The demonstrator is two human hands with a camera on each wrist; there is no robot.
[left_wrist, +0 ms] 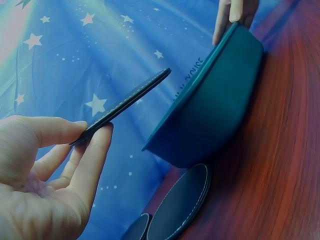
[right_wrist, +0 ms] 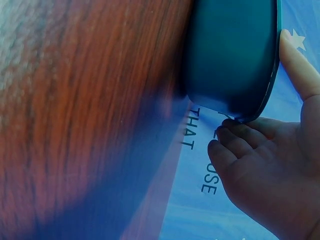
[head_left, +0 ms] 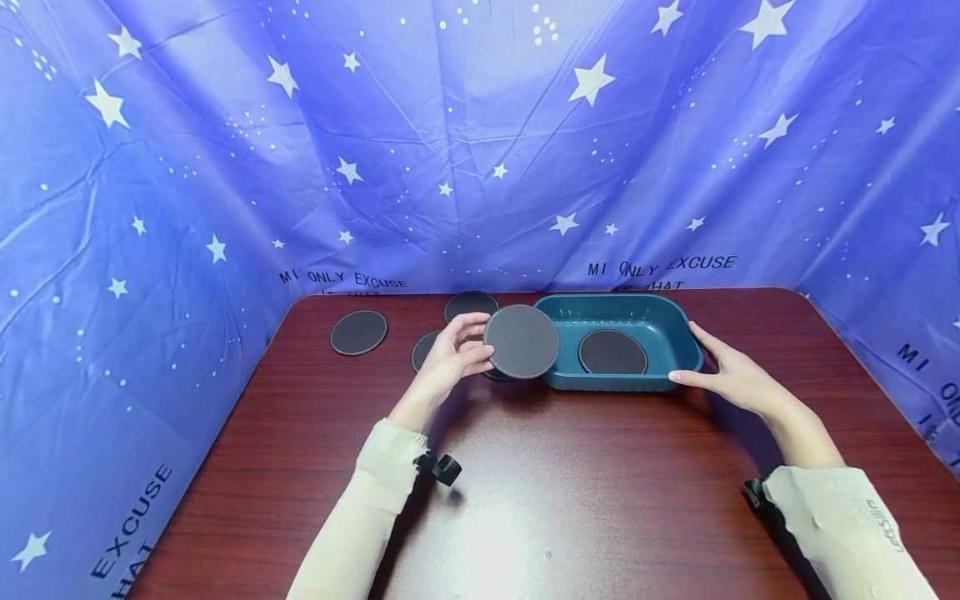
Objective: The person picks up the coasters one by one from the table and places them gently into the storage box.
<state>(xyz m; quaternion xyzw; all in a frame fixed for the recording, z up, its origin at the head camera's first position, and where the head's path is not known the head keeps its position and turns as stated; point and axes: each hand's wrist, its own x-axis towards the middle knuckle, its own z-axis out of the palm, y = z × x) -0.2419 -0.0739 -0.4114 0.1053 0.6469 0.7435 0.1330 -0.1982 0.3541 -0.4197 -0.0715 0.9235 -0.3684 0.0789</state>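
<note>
My left hand (head_left: 446,357) pinches a round black coaster (head_left: 522,342) with pale edge stitching by its left edge, thumb on one face and fingers on the other. The left wrist view shows this coaster (left_wrist: 127,102) tilted in the air beside a teal basin (left_wrist: 215,100). My right hand (head_left: 731,375) holds the right end of the basin (head_left: 607,382), thumb on the near rim and fingers against the end wall. One black coaster (head_left: 612,352) lies inside the basin.
More black coasters lie on the dark red wood table (head_left: 600,492): one at the far left (head_left: 359,332), one at the back (head_left: 471,304), others partly hidden behind my left hand. A blue star-printed curtain (head_left: 450,125) stands around the table's back and sides.
</note>
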